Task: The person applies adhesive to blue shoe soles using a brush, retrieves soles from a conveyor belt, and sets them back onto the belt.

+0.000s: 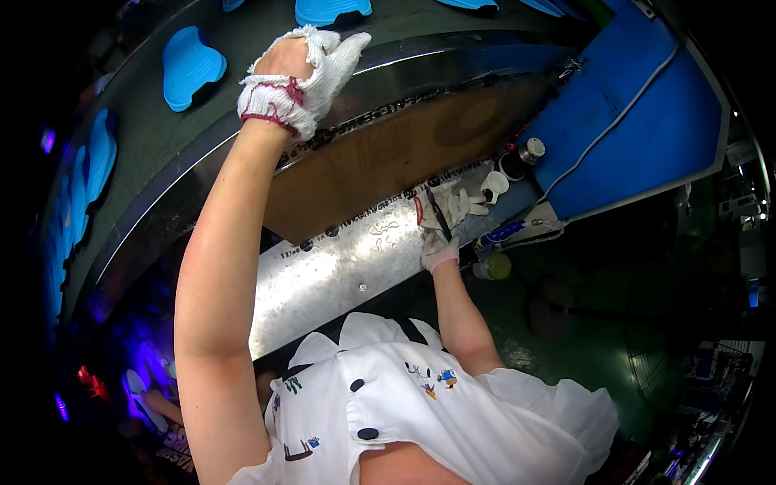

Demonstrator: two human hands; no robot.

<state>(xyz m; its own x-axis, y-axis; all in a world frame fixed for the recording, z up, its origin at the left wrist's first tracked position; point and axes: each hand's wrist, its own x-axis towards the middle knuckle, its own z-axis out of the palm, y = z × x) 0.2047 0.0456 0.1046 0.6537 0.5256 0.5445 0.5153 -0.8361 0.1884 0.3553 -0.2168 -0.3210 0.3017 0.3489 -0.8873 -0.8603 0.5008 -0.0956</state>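
Note:
My left hand (pixel 303 81), in a white knit glove with dark red trim, is over the metal rim of a dark conveyor (pixel 242 105). Its fingers reach to the right, apart, and nothing shows in them. Skin shows through a gap in the glove's back. Lower down, at a metal shelf (pixel 323 283), my right hand (pixel 439 250) is closed around a thin, dark, stick-like tool (pixel 437 212) whose kind I cannot make out. A loose white glove (pixel 465 204) with a red cuff lies beside that tool. The nearest blue insole (pixel 191 69) lies left of my left hand.
More blue insoles (pixel 331 10) lie along the conveyor. At the shelf's right end are a white cup (pixel 495 186) and a dark bottle with a silver cap (pixel 532 150). A blue panel (pixel 638 121) with a cable stands right. Another person's arm (pixel 166 404) shows lower left.

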